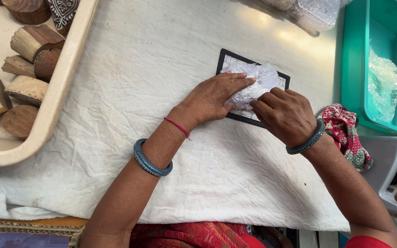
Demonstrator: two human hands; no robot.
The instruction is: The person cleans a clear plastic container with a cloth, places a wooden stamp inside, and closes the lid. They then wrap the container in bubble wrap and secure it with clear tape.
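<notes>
While both hands press a bubble-wrapped bundle onto a black-framed panel, the work sits mid-table on a white cloth.

Far left, beige tray holds wooden blocks, rough-cut, some dark, some pale. Left hand lies flat, fingers stretched and together over the near-left part of the bundle, palm on the panel edge; red thread and blue bangle on that wrist. Bundle is clear bubble wrap, crumpled, resting on top of the panel, which lies tilted on the cloth. Right hand curled, fingers pinched down on the bundle's right side, touching the left fingertips. Just right of it, red patterned cloth. Teal bin at right edge with more bubble wrap inside. Grey tape dispenser lower right.
</notes>
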